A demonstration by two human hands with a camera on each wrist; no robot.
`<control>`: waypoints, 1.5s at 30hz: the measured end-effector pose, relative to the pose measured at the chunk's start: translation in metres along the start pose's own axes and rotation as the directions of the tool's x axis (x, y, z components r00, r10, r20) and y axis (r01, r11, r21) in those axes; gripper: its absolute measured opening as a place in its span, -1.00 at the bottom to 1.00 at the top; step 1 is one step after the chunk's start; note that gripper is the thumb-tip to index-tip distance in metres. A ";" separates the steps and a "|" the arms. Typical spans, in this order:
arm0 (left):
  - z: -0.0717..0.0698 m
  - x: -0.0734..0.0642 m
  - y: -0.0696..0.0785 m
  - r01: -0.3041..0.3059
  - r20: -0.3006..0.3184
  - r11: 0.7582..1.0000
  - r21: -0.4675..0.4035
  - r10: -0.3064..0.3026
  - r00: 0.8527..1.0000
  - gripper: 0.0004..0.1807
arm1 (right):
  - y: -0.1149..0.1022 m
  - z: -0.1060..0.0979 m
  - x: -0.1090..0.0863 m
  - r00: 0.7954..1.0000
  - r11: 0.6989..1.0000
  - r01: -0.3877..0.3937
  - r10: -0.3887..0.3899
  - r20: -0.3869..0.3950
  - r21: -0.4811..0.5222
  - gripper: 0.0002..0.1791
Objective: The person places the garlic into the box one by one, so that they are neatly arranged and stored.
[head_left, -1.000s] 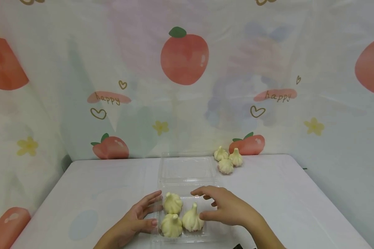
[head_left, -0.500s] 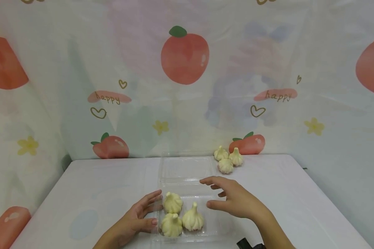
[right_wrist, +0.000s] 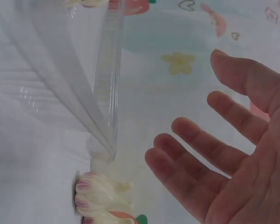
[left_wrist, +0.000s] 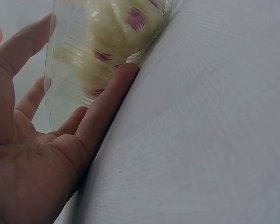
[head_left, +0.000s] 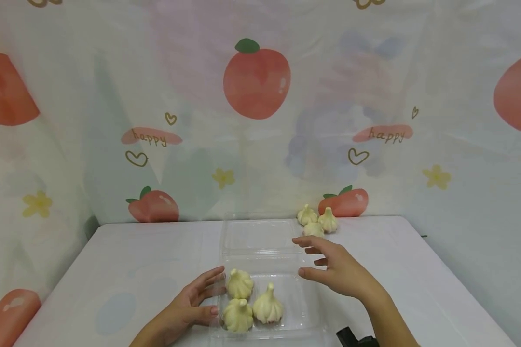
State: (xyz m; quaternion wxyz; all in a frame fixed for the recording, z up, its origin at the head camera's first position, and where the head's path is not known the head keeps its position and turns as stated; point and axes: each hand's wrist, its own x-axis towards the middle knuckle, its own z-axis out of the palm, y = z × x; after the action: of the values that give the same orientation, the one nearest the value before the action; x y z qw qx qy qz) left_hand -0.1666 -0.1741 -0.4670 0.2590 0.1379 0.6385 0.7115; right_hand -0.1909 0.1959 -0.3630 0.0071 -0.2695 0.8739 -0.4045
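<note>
A clear plastic clamshell box (head_left: 301, 308) lies with its lid (head_left: 260, 236) folded back on the table. Inside its left half sit three garlic bulbs (head_left: 267, 304), pale with purple streaks low down. My left hand (head_left: 191, 306) rests against the box's left side, fingers spread along the clear wall; in the left wrist view the fingertips (left_wrist: 126, 74) touch the plastic beside a bulb. My right hand (head_left: 340, 270) hovers over the box's right back corner with fingers relaxed and nothing in them. Just beyond it is a cluster of three more garlic bulbs (head_left: 328, 220), one partly hidden by the fingers.
The white table (head_left: 156, 255) ends against a printed cloth backdrop (head_left: 260, 159). A black object (head_left: 351, 337) shows by the right forearm at the lower edge of the head view.
My right hand has moved from above the front right bulb, back and to the right, toward the cluster of garlic. My left hand has stayed at the box.
</note>
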 end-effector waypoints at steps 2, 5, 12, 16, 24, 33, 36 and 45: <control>0.000 0.000 0.000 0.001 0.003 1.000 -0.002 -0.001 1.000 -0.14 | 0.002 -0.002 0.000 1.000 1.000 -0.011 0.011 -0.020 0.007 -0.41; 0.000 -0.001 0.000 0.003 0.005 1.000 0.000 -0.003 1.000 -0.14 | 0.006 -0.003 0.000 0.998 1.000 -0.022 0.022 -0.056 0.014 -0.39; 0.000 -0.001 0.000 0.005 0.012 1.000 -0.001 -0.005 1.000 -0.14 | 0.019 -0.005 0.001 0.988 0.998 -0.054 0.060 -0.140 0.043 -0.37; 0.001 -0.001 0.000 0.009 0.012 1.000 -0.008 -0.009 1.000 -0.14 | 0.027 -0.005 0.002 0.983 0.996 -0.071 0.079 -0.166 0.052 -0.35; 0.000 -0.002 0.001 0.009 0.013 1.000 -0.011 -0.009 1.000 -0.14 | 0.041 -0.004 0.005 0.977 0.993 -0.106 0.115 -0.182 0.061 -0.33; 0.000 -0.001 0.001 0.012 0.015 1.000 -0.012 -0.012 1.000 -0.15 | 0.053 -0.004 0.004 0.963 0.986 -0.142 0.158 -0.218 0.086 -0.34; 0.001 -0.001 0.001 0.015 0.014 1.000 -0.013 -0.015 1.000 -0.15 | 0.057 -0.002 0.004 0.958 0.985 -0.151 0.168 -0.232 0.088 -0.34; 0.001 -0.001 0.000 0.011 0.004 1.000 0.004 -0.011 1.000 -0.16 | 0.074 0.001 0.008 0.936 0.969 -0.227 0.244 -0.253 0.096 -0.30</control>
State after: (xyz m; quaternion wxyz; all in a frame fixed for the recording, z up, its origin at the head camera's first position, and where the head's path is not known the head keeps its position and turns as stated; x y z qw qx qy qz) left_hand -0.1657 -0.1742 -0.4664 0.2637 0.1364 0.6403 0.7084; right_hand -0.2321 0.2304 -0.4148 -0.0519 -0.1065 0.8794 -0.4612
